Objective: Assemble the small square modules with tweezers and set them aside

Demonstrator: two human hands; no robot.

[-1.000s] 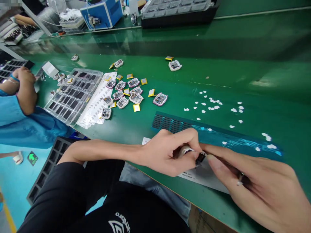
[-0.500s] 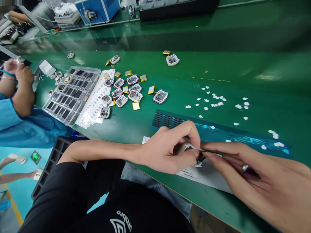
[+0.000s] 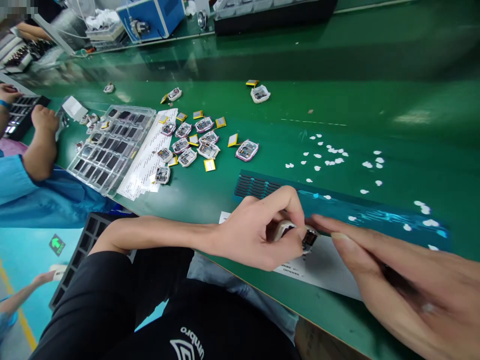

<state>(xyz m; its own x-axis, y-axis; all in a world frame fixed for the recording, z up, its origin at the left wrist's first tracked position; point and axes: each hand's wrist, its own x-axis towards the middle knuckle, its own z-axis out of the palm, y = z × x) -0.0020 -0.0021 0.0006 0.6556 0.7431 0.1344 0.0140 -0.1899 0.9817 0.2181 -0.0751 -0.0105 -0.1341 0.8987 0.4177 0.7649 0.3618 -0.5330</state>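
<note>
My left hand [image 3: 258, 232] is closed around a small white watch case [image 3: 285, 228], whose inner parts face the right; my fingers hide much of it. A dark component [image 3: 310, 239] shows at the case's right end. My right hand [image 3: 397, 280] is just right of the case, fingers stretched out and thumb apart from the index finger. Its index fingertip is close to the case; whether they touch I cannot tell. Under the hands lies a white printed sheet [image 3: 333, 270]. Behind them stretches a blue translucent strip [image 3: 375, 212] with rows of black pieces [image 3: 255, 185].
Several opened watch cases [image 3: 208, 149] with yellow-edged batteries [image 3: 210, 165] lie left of centre. Small white stickers [image 3: 337, 151] are scattered at right. A clear compartment tray [image 3: 108, 155] sits beside a co-worker's arm [image 3: 41, 145]. A blue box [image 3: 150, 20] stands at the back.
My right thumb and index finger have parted from their pinch at the case, and the hand has drawn slightly right. My left hand keeps its hold. The co-worker's hands have separated.
</note>
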